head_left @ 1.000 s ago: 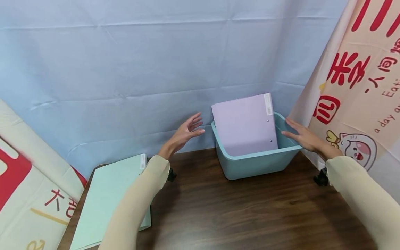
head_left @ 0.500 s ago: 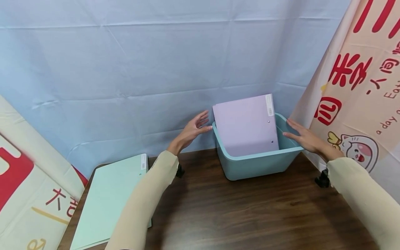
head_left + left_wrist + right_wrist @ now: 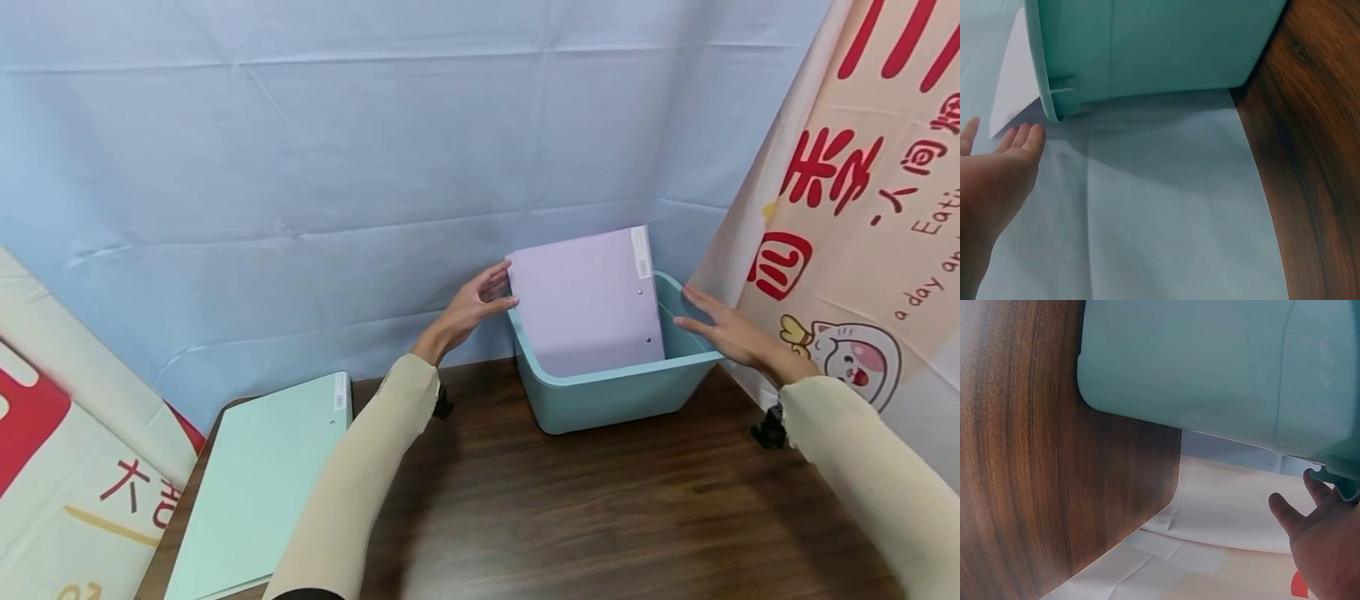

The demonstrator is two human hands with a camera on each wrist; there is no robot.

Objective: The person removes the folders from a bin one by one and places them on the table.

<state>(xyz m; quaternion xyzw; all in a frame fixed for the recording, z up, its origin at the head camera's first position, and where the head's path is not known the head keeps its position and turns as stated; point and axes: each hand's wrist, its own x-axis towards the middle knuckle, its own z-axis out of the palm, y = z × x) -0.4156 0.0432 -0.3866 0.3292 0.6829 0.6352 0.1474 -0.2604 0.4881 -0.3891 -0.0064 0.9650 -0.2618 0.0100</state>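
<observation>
A light purple file folder (image 3: 585,300) with a white label and two metal rivets stands leaning inside a blue-green plastic bin (image 3: 630,398), its upper part above the rim. My left hand (image 3: 468,310) is at the folder's left edge, fingers loosely bent and thumb tip right by the bin's left rim. In the left wrist view its fingertips (image 3: 1035,134) show just below the rim and the folder's corner. My right hand (image 3: 727,331) lies at the bin's right rim, thumb toward the inside and fingers extended along the edge. The right wrist view shows the bin's outer side (image 3: 1191,362) with this hand under the rim.
A mint green folder (image 3: 258,483) lies flat on the dark wooden table (image 3: 585,508) at the left, partly behind my left sleeve. A pale blue cloth (image 3: 300,167) hangs behind the bin. A printed cloth (image 3: 847,250) hangs close at the right.
My left hand has moved right, from apart from the bin to the folder's left edge. The right hand stays at the right rim; folder and bin look unmoved.
</observation>
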